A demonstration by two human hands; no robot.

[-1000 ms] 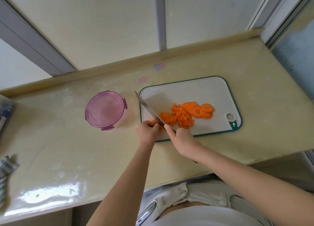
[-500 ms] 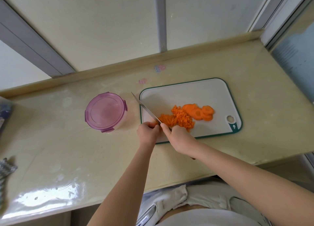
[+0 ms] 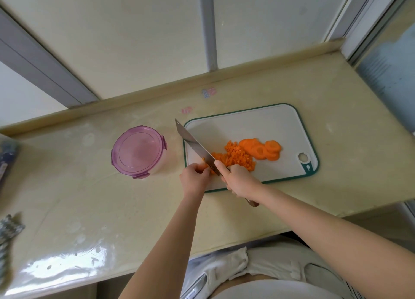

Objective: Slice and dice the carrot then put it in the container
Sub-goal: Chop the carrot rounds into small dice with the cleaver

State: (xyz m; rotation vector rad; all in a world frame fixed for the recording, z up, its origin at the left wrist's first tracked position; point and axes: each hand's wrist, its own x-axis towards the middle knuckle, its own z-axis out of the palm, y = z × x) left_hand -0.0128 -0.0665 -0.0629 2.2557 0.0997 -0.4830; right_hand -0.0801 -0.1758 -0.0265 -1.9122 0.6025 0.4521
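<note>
A white cutting board (image 3: 251,123) with a green rim lies on the counter. On it sit round carrot slices (image 3: 262,151), a heap of diced carrot (image 3: 238,158) and thin carrot strips (image 3: 219,157). My right hand (image 3: 240,180) grips the handle of a broad knife (image 3: 194,146); its blade slants up to the left over the strips. My left hand (image 3: 194,178) has curled fingers pinching a bit of carrot beside the blade. A round container (image 3: 138,151) with a purple lid on it stands left of the board.
The beige counter (image 3: 89,209) ends at a raised back ledge (image 3: 157,94) and a front edge near my body. A patterned cloth (image 3: 9,231) and a dark object (image 3: 6,159) lie at the far left. Two small stickers (image 3: 208,92) sit behind the board.
The knife blade has lifted and shifted slightly between cuts on the strips. Both hands stay at the board's near left corner; the view has shifted a little.
</note>
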